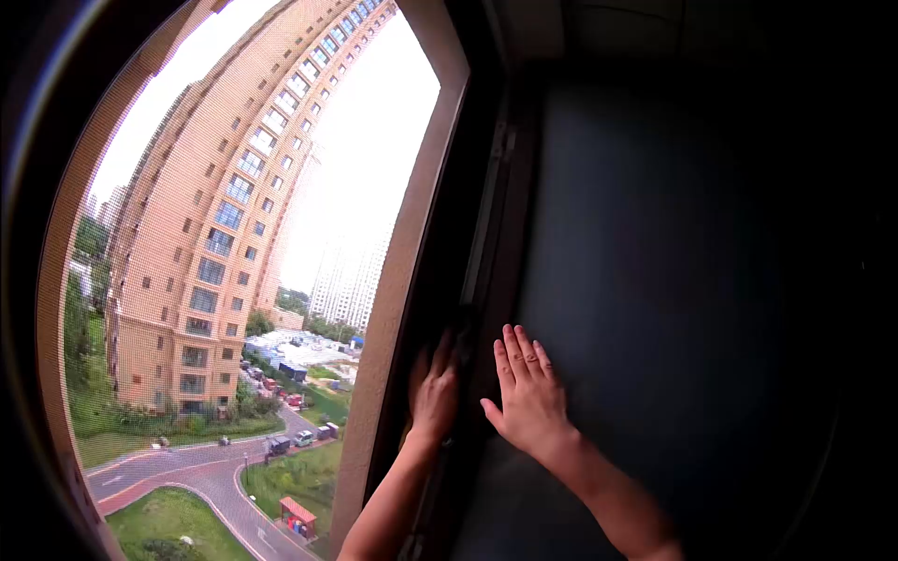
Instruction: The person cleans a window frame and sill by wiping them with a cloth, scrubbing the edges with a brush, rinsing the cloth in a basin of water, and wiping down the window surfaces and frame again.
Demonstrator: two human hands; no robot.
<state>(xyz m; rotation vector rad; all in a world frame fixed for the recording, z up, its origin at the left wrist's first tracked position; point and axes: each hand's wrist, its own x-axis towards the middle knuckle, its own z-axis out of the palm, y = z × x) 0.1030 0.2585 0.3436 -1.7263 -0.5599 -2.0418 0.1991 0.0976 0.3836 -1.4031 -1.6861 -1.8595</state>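
A window with a fine mesh screen (pixel 220 309) fills the left side, set in a brown outer frame (pixel 398 271). Right of it is a dark window frame (pixel 505 243) beside a dark, smooth panel (pixel 645 262). My left hand (pixel 435 397) is at the dark frame near the window's right edge, fingers pointing up and partly in shadow; what they touch is too dark to make out. My right hand (pixel 530 388) lies flat against the panel's left part, fingers stretched upward and thumb out to the left, with nothing in it.
Beyond the screen stand a tall tan building (pixel 187 252) and distant white towers (pixel 351 285). Far below are a curving road (pixel 224 481), parked vehicles, grass and a small red-roofed shelter (pixel 297 511). The far right is nearly black.
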